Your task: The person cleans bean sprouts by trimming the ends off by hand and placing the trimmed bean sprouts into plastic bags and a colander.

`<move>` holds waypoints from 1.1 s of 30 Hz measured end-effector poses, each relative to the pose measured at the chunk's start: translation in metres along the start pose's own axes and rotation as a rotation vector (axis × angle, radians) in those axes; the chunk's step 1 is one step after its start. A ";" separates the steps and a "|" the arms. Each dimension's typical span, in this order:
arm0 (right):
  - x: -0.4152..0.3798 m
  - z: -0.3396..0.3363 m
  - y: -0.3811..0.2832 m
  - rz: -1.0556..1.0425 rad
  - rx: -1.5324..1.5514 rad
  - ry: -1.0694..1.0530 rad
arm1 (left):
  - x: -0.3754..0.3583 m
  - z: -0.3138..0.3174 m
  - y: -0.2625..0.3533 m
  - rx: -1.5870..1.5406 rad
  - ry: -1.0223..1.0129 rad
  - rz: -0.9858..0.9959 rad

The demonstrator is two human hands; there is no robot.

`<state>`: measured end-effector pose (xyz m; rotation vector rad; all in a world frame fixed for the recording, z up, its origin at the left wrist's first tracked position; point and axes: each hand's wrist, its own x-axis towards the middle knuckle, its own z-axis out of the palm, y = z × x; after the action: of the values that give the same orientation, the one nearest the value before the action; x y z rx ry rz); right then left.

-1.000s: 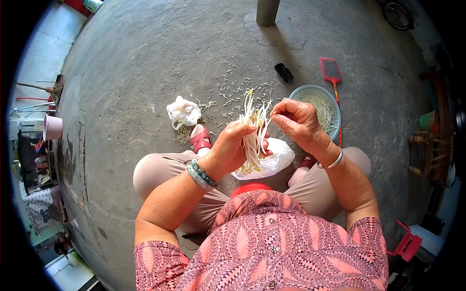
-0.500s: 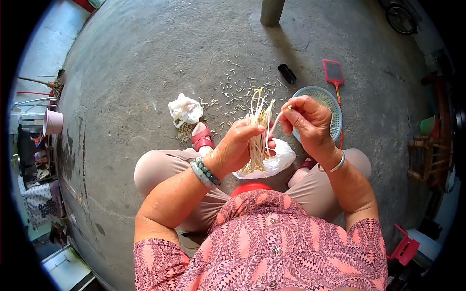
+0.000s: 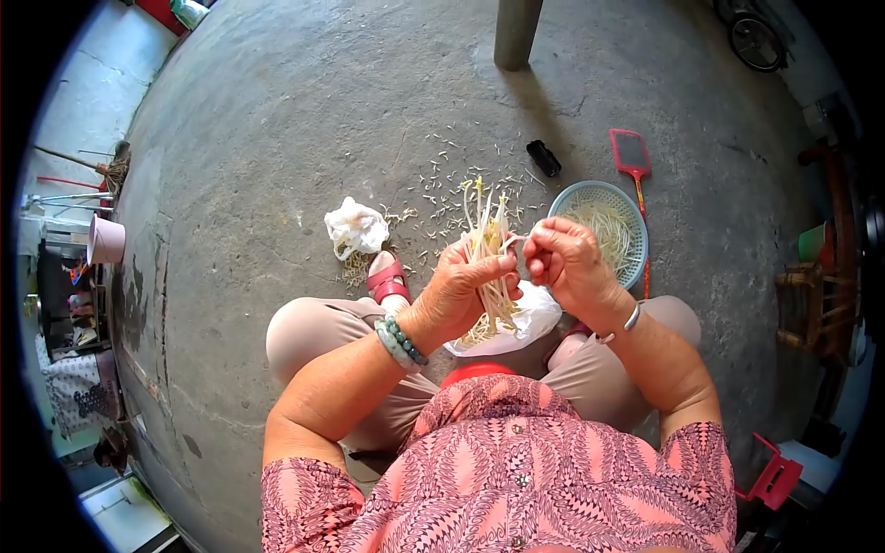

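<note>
A bunch of bean sprouts point(image 3: 489, 241) stands upright in my left hand point(image 3: 458, 288), which is wrapped around its middle. Close beside the bunch, my right hand point(image 3: 569, 264) is pinched, with a pale sprout end between thumb and forefinger. Beyond my right hand a light blue colander point(image 3: 565, 194) holds a layer of sprouts. Under my hands lies an open white plastic bag point(image 3: 539, 318) with more sprouts in it. Scattered sprout bits point(image 3: 441, 189) cover the floor ahead. The far side of the bunch is partly hidden by my fingers.
A crumpled white bag point(image 3: 355, 228) lies by my left sandal point(image 3: 389, 279). Past the colander are a black object point(image 3: 544, 158) and a red-framed swatter point(image 3: 631, 152). A post point(image 3: 515, 37) rises farther ahead. At right stands a pink stool point(image 3: 774, 472).
My right hand has moved left and down, closer to the bunch, uncovering the sprouts in the colander. My left hand keeps its hold on the bunch. The view has shifted slightly.
</note>
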<state>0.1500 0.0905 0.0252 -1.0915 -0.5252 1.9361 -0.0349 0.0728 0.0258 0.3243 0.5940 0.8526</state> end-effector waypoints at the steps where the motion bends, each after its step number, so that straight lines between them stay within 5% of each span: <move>1: -0.002 0.002 0.002 0.036 -0.022 -0.023 | 0.000 0.004 0.001 0.021 0.031 0.011; 12: -0.014 0.002 0.010 0.189 -0.048 -0.135 | 0.004 -0.007 0.000 0.075 0.043 0.051; 22: -0.005 -0.003 -0.003 -0.038 -0.032 -0.096 | 0.000 -0.004 -0.002 0.135 0.067 -0.026; 26: -0.012 0.001 -0.020 -0.493 -0.459 0.001 | 0.000 -0.011 0.002 0.138 0.160 -0.022; 30: -0.011 0.006 -0.028 -1.437 -1.330 -0.165 | 0.000 -0.012 -0.002 0.144 0.145 -0.089; 33: -0.014 0.014 -0.009 -1.494 -1.518 -0.310 | -0.002 -0.007 -0.003 0.043 0.134 -0.071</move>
<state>0.1464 0.0849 0.0455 -0.6120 -2.2972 0.0950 -0.0385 0.0702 0.0195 0.2847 0.7447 0.7986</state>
